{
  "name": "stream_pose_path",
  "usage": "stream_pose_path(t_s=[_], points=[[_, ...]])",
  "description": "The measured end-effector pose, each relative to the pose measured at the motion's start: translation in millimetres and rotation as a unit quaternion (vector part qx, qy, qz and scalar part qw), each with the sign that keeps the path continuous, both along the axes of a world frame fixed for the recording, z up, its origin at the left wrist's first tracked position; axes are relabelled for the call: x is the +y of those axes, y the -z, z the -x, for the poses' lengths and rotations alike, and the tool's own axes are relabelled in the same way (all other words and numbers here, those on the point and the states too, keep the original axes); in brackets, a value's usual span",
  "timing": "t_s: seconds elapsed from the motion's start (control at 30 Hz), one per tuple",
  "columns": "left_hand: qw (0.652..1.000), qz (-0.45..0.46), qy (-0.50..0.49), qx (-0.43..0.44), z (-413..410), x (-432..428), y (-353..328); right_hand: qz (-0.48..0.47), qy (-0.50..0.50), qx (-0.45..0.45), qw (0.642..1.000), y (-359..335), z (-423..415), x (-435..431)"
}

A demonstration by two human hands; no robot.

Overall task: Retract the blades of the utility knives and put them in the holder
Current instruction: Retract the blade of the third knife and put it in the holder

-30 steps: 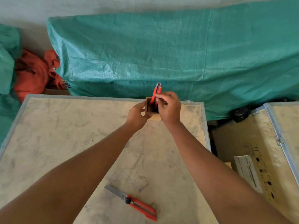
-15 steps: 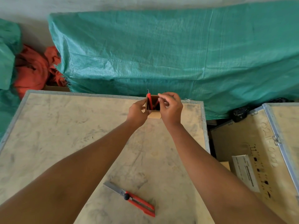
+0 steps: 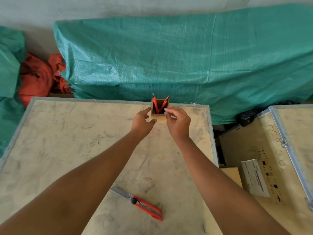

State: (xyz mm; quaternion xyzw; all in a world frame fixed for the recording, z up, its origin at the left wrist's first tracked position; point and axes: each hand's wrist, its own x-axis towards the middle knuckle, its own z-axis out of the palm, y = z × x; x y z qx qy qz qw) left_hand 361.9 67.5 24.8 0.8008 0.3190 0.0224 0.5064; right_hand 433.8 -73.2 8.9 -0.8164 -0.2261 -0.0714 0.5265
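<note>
A small wooden holder [image 3: 159, 118] stands at the table's far edge. Two red utility knives [image 3: 155, 104] lean upright inside it, one left and one right [image 3: 165, 103]. My left hand [image 3: 142, 122] grips the holder's left side with thumb and fingers. My right hand [image 3: 178, 122] hovers just right of the holder's rim, fingers loosely apart and holding nothing. A third red utility knife [image 3: 146, 206] lies flat near the table's front between my forearms, its steel blade extended toward the left.
The plywood table [image 3: 67, 141] has a metal-trimmed edge. A green tarp [image 3: 186, 56] covers bulky things behind it, with orange cloth [image 3: 37, 78] at the left. A crate lid [image 3: 271, 150] with a paper label sits at the right, across a gap.
My right hand lowered the red knife into the holder and let go of it. The knife now leans against the holder's right side. The left hand stayed on the holder.
</note>
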Motion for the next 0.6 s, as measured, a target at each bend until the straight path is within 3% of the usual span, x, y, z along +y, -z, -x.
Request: stream_pose_path(t_s=[0.17, 0.27, 0.47, 0.6], points=[[0.999, 0.003, -0.03, 0.019, 65.9, -19.4, -11.2, 0.047, -0.05, 0.034, 0.997, 1.4, 50.3, -21.4], [0.997, 0.036, -0.061, 0.021, 126.7, -34.6, -6.1, 0.081, -0.102, 0.114, 0.985, 6.0, 86.3, -41.1], [0.984, 0.084, -0.148, 0.061, 236.9, -88.6, 24.9, 0.225, -0.213, 0.267, 0.913, 24.4, 159.3, -71.2], [0.978, 0.055, -0.184, 0.082, 282.6, -127.8, 50.5, 0.293, -0.287, 0.268, 0.872, 32.2, 193.7, -76.0]])
